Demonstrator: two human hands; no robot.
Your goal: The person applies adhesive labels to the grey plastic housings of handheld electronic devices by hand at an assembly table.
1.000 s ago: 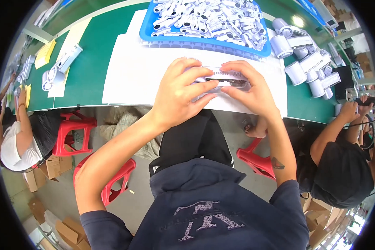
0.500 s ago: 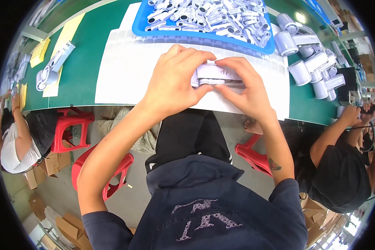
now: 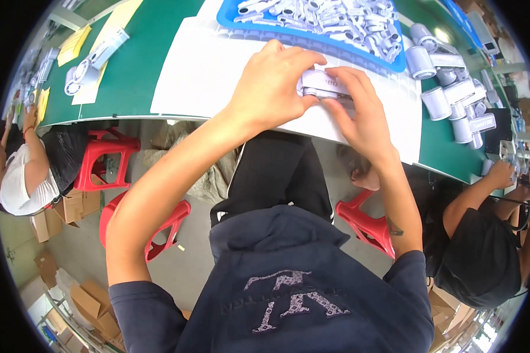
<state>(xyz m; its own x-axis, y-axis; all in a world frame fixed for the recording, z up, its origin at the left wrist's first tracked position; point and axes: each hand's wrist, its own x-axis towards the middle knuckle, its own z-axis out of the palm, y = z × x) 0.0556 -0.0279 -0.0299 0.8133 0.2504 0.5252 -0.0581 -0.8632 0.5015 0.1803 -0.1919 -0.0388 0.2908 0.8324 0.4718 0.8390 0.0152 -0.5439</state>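
Observation:
Over the white sheet (image 3: 188, 76) on the table, I hold a pale plastic housing (image 3: 323, 80), a long rounded piece with faint print on its upper face. My left hand (image 3: 268, 88) is closed on its left end, fingertips above and thumb below. At the other end, my right hand (image 3: 364, 117) grips it with curled fingers and thumb. A narrower pale part lies along the housing's near side; whether the two are joined I cannot tell. Fingers cover both ends.
Beyond my hands a blue tray (image 3: 247, 26) holds many small pale plastic parts. Larger cylinder-headed pale parts (image 3: 453, 97) are heaped at the right. On the left lie another such part (image 3: 87, 72) and yellow papers (image 3: 73, 46). Co-workers sit at both sides, near red stools (image 3: 112, 154).
The view has shifted, so table and tray appear higher and farther right. Both hands still hold the housing, which appears slightly tilted compared with before.

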